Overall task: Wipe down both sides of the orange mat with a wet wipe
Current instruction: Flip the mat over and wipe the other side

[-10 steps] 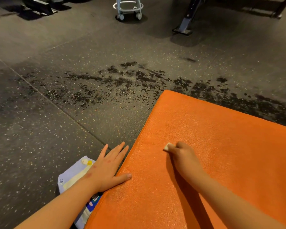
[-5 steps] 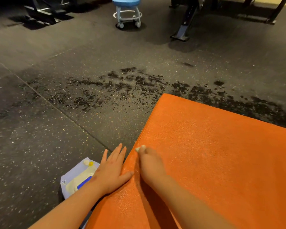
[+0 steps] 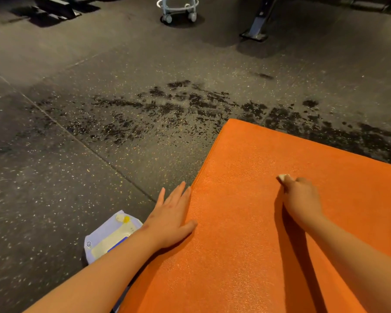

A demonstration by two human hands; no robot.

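Rests left hand flat, fingers straight, at the left edge of the mat, thumb on it. Grips wipe in curled right hand, pressed to mat's top, farther right. Mat flat on floor, under both hands.

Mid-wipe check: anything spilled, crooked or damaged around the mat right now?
Dark blotchy patches streak the speckled floor just beyond the far edge of the mat; they look wet, like a spill, though I cannot be sure. The mat lies flat with no visible damage.
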